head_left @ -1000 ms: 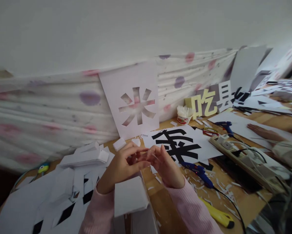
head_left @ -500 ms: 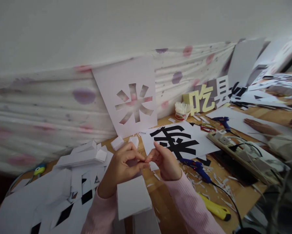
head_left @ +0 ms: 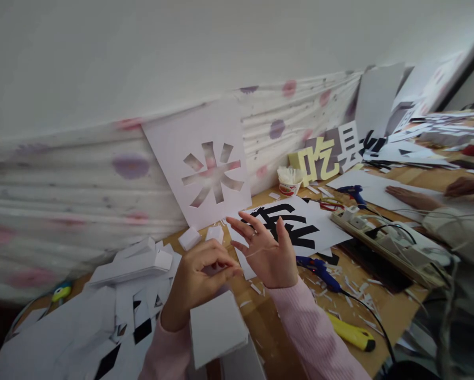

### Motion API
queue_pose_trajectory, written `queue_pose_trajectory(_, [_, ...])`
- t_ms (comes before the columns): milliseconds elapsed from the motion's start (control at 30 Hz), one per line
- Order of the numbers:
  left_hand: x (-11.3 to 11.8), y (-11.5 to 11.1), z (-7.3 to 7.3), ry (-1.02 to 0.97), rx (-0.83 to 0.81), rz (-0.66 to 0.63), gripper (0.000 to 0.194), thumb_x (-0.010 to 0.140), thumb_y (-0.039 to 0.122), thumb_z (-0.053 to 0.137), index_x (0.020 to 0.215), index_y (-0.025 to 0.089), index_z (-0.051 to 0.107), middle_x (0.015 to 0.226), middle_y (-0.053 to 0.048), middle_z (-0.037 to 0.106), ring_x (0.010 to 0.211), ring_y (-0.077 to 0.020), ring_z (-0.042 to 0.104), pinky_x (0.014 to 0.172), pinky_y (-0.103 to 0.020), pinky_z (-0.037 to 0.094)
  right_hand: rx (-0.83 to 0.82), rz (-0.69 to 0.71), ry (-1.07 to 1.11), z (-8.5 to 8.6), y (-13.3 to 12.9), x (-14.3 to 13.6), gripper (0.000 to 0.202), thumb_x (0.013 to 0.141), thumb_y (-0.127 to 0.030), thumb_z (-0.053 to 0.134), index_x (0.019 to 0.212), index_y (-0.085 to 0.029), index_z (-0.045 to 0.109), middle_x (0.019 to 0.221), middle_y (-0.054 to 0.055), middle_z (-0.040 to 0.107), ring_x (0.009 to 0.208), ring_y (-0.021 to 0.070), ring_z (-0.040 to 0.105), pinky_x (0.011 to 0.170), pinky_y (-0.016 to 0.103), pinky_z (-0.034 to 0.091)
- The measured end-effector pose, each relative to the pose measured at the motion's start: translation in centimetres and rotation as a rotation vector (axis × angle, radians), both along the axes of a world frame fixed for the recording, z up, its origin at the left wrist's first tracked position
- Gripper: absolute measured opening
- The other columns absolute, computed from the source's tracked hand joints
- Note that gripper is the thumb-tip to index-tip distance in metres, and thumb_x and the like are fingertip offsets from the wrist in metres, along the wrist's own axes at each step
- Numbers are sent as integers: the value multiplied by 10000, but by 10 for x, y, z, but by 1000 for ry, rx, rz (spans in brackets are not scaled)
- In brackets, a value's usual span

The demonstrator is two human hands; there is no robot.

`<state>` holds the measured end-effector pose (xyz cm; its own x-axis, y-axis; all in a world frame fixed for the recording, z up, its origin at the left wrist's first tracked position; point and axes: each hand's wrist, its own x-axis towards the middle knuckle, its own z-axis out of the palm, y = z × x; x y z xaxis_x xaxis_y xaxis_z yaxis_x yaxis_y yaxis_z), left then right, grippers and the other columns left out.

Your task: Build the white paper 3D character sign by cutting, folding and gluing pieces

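Note:
My left hand (head_left: 203,277) is closed, thumb and fingertips pinched together; whatever is between them, if anything, is too small to make out. To its right my right hand (head_left: 269,253) is open, palm up, fingers spread, with a ring on one finger. A thin pale strand seems to cross its palm. Just below my left hand stands a white foam board piece (head_left: 219,327), built up like a box. Behind my hands a white sheet with a black character (head_left: 300,221) lies on the table. A blue glue gun (head_left: 320,270) lies right of my right hand.
A white board with a cut-out character (head_left: 213,174) leans on the wall. White foam pieces (head_left: 130,264) are piled left. On the right are a yellow utility knife (head_left: 351,331), a power strip (head_left: 371,237), a second glue gun (head_left: 351,194) and a co-worker's hands (head_left: 413,198).
My right hand has moved off my left fingertips and opened from a pinch to spread fingers. My left hand stays pinched in nearly the same place. The view has shifted slightly.

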<state>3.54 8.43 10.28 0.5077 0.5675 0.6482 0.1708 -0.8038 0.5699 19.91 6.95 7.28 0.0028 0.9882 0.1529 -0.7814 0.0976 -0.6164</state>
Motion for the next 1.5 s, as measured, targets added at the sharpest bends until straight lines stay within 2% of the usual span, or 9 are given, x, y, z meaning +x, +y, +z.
queue_pose_trajectory(100, [5, 1, -3, -54, 37, 27, 34, 806, 198, 760, 807, 195, 726, 747, -8, 703, 673, -103, 641, 608, -186, 498, 42, 135, 140, 2, -6, -11, 645, 840, -766, 456, 1232, -283, 626, 1288, 62, 670, 1163, 205, 580, 939, 357, 448])
queue_pose_trajectory(267, [12, 3, -5, -75, 67, 43, 193, 752, 279, 813, 907, 192, 737, 797, -23, 702, 656, -106, 624, 549, -182, 497, 27, 239, 248, 4, -9, -23, 672, 824, -787, 478, 1266, -293, 591, 1293, 57, 660, 1140, 206, 605, 1013, 372, 407])
queue_pose_trajectory(367, [13, 5, -6, -102, 97, 47, 175, 758, 274, 807, 911, 210, 750, 798, -17, 670, 663, -105, 610, 537, -181, 488, 23, 223, 246, 9, -12, -28, 667, 809, -774, 527, 1263, -290, 587, 1296, 60, 656, 1129, 208, 618, 1011, 373, 410])
queue_pose_trajectory(467, [14, 5, -8, -161, 147, 52, 39, 799, 248, 772, 820, 226, 747, 773, 1, 639, 698, -104, 619, 605, -194, 505, 15, 178, 265, 16, -16, -33, 646, 772, -747, 609, 1214, -276, 598, 1248, 66, 676, 1137, 211, 620, 1047, 385, 392])
queue_pose_trajectory(733, [18, 1, -7, -119, 126, 42, 111, 877, 245, 678, 777, 196, 674, 766, -17, 627, 720, -140, 596, 647, -246, 486, -93, 119, 286, 24, -18, -38, 615, 687, -674, 741, 1117, -264, 586, 1106, 35, 704, 1017, 202, 655, 1015, 374, 422])
queue_pose_trajectory(1033, [14, -1, -5, -124, 29, -9, 144, 894, 259, 646, 764, 197, 639, 798, -24, 650, 765, -155, 617, 732, -277, 499, -33, 115, 294, 16, -7, -24, 566, 804, -683, 595, 1142, -230, 580, 1171, 116, 698, 1027, 209, 642, 873, 330, 476])
queue_pose_trajectory(1200, [17, -2, -16, -246, -76, 20, 104, 908, 221, 616, 807, 200, 625, 892, -53, 702, 854, -172, 662, 733, -274, 532, 9, 186, 338, 21, -8, -21, 637, 847, -737, 450, 1203, -228, 592, 1257, 126, 668, 941, 195, 638, 853, 340, 478])
queue_pose_trajectory(1333, [22, -4, -27, -409, -157, 112, 58, 953, 170, 541, 913, 207, 559, 874, -37, 735, 684, -110, 644, 621, -216, 524, 63, 199, 325, 25, -12, -23, 722, 846, -781, 371, 1253, -230, 597, 1290, 115, 658, 948, 196, 625, 876, 339, 465])
queue_pose_trajectory(1500, [27, -9, -28, -601, -142, 179, 100, 915, 224, 628, 863, 193, 547, 779, -19, 731, 563, -86, 596, 557, -206, 510, 70, 194, 307, 23, -13, -20, 732, 868, -781, 301, 1253, -238, 604, 1279, 125, 665, 1133, 239, 586, 895, 376, 453])
